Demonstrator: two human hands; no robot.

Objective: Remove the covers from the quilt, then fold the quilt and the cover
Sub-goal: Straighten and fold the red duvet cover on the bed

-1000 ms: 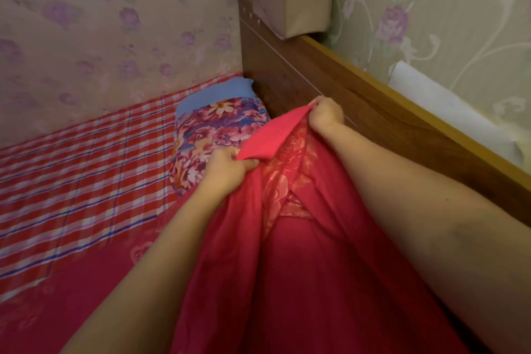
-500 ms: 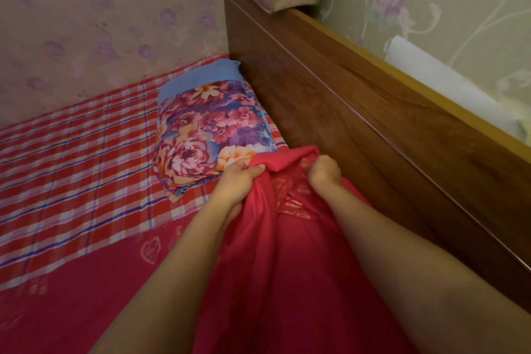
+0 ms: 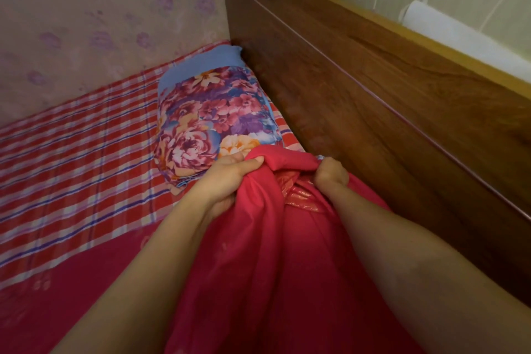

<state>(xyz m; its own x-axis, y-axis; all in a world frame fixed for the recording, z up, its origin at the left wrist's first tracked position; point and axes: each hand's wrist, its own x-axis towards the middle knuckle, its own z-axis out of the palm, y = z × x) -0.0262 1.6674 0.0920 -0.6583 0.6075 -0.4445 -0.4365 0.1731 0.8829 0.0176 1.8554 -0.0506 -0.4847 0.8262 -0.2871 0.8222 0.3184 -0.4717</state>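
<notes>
Both hands, left hand point(image 3: 230, 172) and right hand point(image 3: 330, 174), grip the soft, light red cover point(image 3: 258, 253) at its bunched edge, probably the best hold.

Domestic bedroom. A dark wooden bed headboard point(image 3: 373, 112) crosses the view. A floral pillow point(image 3: 209, 123) lies against the headboard on a red checked sheet point(image 3: 71, 158). Floral wallpaper point(image 3: 100, 23) covers the walls left of and behind the headboard.
</notes>
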